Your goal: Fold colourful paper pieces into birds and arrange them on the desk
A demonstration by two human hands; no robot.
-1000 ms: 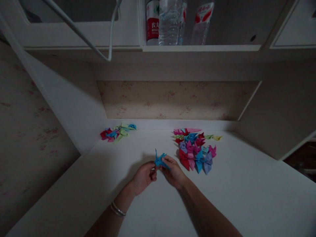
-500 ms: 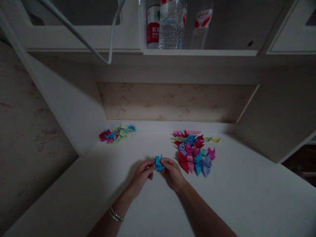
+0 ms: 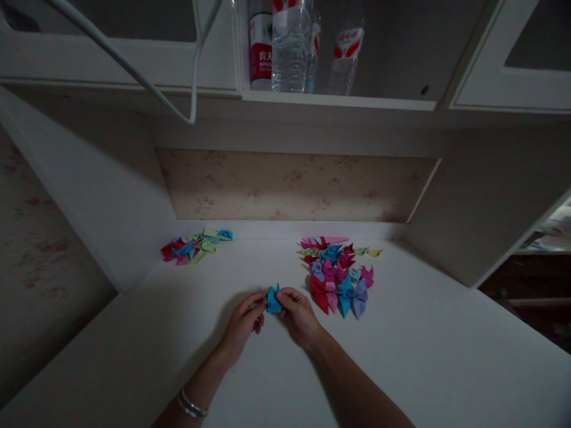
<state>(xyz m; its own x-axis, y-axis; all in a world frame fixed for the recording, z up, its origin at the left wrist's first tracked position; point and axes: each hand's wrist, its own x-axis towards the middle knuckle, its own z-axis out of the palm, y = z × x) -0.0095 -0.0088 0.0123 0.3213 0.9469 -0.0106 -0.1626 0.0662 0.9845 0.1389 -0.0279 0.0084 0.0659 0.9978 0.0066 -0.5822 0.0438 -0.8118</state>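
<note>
Between my two hands is a small blue origami crane (image 3: 273, 301), with pointed tips sticking up. The fingers of my left hand (image 3: 248, 316) pinch its left side, and a bracelet circles that wrist. My right hand (image 3: 297, 313) grips the right side between thumb and fingers; some of those fingers are hidden. To the right of my hands lies a cluster of folded paper cranes (image 3: 331, 288) in red, pink, blue and purple. A looser pile of folded paper pieces (image 3: 195, 246) sits at the back left.
All of this is on a white desk (image 3: 401, 356) with side panels and a wallpapered back. Overhead, a shelf (image 3: 339, 102) holds plastic bottles (image 3: 291, 53) and a red and white can (image 3: 261, 50). A pale bent lamp arm or cable (image 3: 134, 74) hangs at the upper left.
The whole view has shifted a little, so the desk items appear farther left. Both hands still hold the blue paper, which is turned slightly, its tips showing differently.
</note>
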